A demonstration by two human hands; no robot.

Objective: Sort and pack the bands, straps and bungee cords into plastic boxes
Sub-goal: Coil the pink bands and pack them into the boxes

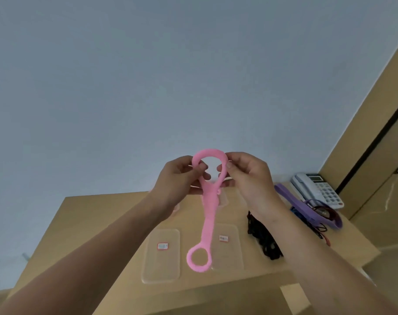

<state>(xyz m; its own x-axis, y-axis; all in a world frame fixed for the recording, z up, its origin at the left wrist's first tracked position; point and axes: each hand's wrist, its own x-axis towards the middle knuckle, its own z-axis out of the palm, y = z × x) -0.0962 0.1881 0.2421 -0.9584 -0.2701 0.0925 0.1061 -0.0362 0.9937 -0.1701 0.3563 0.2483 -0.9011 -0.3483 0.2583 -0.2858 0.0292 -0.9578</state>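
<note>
Both hands are up in front of the camera, and between them hangs a pink rubbery strap [208,214] with a wide loop at the top and a smaller ring at the bottom. The left hand [177,180] pinches the left side of the top loop, fingers curled round it; the right hand [245,176] pinches the right side the same way, spreading the loop open. The strap dangles in the air above the light wooden table [98,214], its lower ring hanging in front of the gap between two flat clear plastic pieces.

Those pieces, a left clear plastic box [161,255] and a right clear plastic box [229,248], each carry a small red-and-white label; whether they are boxes or only lids I cannot tell, and nothing shows inside them. A further clear piece sits behind the strap, mostly hidden.

To the right of the boxes lies a black tangled cord bundle [264,237], and farther right a purple flat band [307,205] heaped with thin red and dark cords [323,214], next to a white desk telephone [318,189].

My read: it's early. The pink strap is in hand and not yet packed, and the black bundle, purple band and cords all wait on the table, unsorted.
</note>
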